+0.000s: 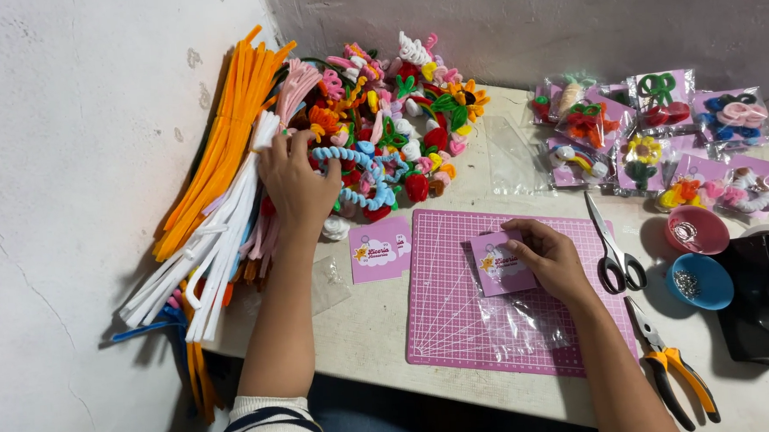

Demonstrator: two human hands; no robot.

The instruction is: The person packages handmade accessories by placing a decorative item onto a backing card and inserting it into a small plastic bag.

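Both of our hands are at work in the head view. Our left hand (295, 184) reaches into the heap of pipe-cleaner flowers (393, 125) at the back of the worktop (368, 325), its fingers curled down over the pile beside a twisted light-blue pipe cleaner (358, 161); whether they pinch any one piece we cannot tell. Just left of that hand, a thick bundle of straight orange and white pipe cleaners (219, 184) leans against the wall.

Our right hand (549, 256) grips a small pink card (501, 264) between thumb and fingers, holding it over the pink cutting mat (458, 325), where a clear plastic bag (528, 326) lies beneath the wrist. A second pink card (380, 250) lies flat on the worktop just left of the mat.

Scissors (615, 249) rest at the mat's right edge, with orange-handled pliers (672, 363) nearer us. Beyond them stand a pink bowl (698, 229) and a blue bowl (699, 282), each with small metal bits inside. Bagged finished flowers (657, 131) lie spread along the far right.
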